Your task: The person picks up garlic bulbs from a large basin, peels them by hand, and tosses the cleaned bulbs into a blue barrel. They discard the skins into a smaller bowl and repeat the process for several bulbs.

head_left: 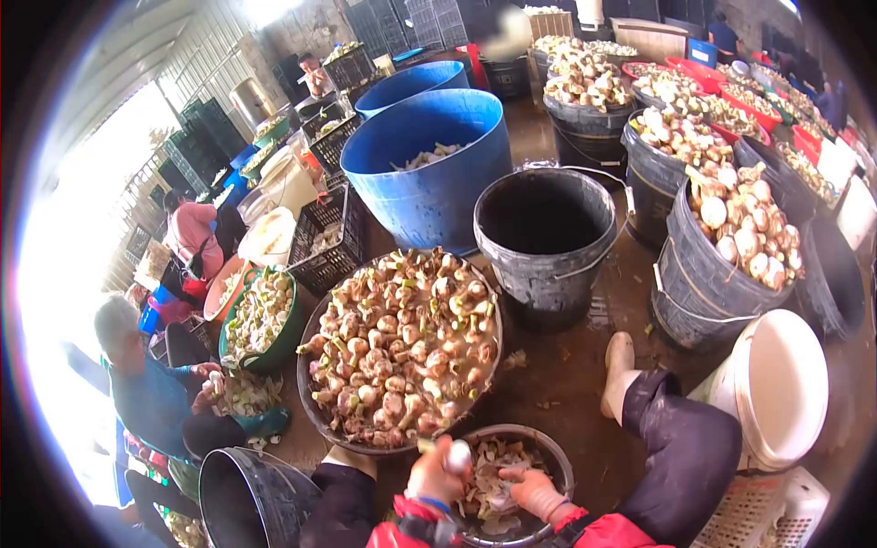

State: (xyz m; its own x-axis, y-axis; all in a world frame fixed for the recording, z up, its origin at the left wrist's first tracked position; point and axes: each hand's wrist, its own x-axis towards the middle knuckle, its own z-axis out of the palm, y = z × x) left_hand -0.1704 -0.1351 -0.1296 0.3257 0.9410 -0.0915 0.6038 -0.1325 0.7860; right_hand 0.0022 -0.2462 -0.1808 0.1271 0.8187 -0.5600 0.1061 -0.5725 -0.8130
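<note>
My left hand (431,477) is closed around a garlic bulb (459,455), its white side facing up, above the near rim of a large basin. A metal bowl (568,475) of pale garlic skins (501,457) stands between my legs. Over the right side of this bowl is my right hand (534,495), its fingers curled and its thumb pointing left; I cannot tell what it holds. Just beyond both hands, the large round basin (309,388) is heaped with brownish, unpeeled garlic bulbs (402,352), some with short green stems.
Black buckets (694,320) heaped with garlic line the right, near a white bucket (742,388). A hollow black bucket (548,292) and a blue tub (429,201) stand ahead. To my left, a person (151,402) handles garlic beside a green basin (290,342).
</note>
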